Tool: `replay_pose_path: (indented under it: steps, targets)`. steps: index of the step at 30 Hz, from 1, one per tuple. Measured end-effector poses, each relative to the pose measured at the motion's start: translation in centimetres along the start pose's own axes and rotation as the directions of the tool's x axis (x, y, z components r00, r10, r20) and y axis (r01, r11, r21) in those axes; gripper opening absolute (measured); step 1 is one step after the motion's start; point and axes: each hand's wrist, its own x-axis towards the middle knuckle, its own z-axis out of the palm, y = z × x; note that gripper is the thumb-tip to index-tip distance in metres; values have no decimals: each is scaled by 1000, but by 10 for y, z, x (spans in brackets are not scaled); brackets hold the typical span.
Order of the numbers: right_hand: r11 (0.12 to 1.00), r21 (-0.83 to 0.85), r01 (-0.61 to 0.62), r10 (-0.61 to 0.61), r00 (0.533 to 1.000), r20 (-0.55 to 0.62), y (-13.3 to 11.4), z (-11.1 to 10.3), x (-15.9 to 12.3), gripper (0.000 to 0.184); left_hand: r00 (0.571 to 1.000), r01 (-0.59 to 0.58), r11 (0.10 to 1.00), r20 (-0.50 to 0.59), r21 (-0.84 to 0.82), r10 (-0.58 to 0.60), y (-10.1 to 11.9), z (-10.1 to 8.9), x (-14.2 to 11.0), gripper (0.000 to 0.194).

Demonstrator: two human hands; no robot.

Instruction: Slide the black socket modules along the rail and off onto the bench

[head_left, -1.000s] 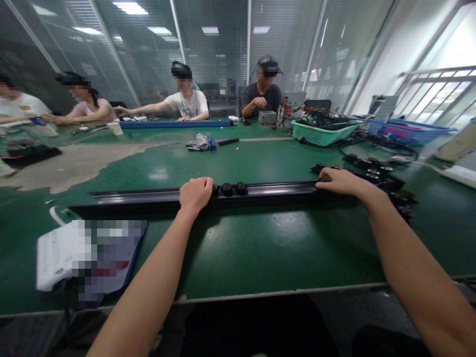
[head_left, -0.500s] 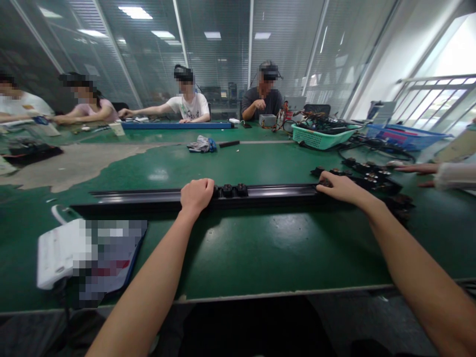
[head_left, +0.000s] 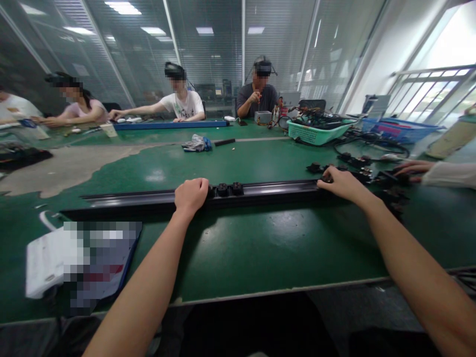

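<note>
**Left Hand (head_left: 191, 196) Gripping Black Rail (head_left: 260, 197)**

The right hand (head_left: 342, 186) is curling at the rail's right end; I cannot tell its grip. Two black blocks (head_left: 237, 188) are showing whole beside the left hand. Green table (head_left: 253, 253) is stretching between rail and near edge (head_left: 293, 289). One co-worker's hand (head_left: 412, 168) is reaching in at right. Lettering on a white shirt (head_left: 189, 110) is appearing illegible.
</note>
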Motion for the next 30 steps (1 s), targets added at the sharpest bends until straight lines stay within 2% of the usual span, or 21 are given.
replay_pose_path:
  steps: [8,20,30]
  targets:
    - [998,-55,-43,41,999,-27,23,0,4,43,1000,2,1000,7,-7,-2,-1,0,1,57]
    - [984,-45,-174,177,982,64,29,-12,0,43,1000,-11,1000,-7,-26,11,-2,2,1,56]
    - [960,-125,-252,258,965,40,48,-5,8,46,1000,0,1000,-7,-13,0,-1,0,0,56]
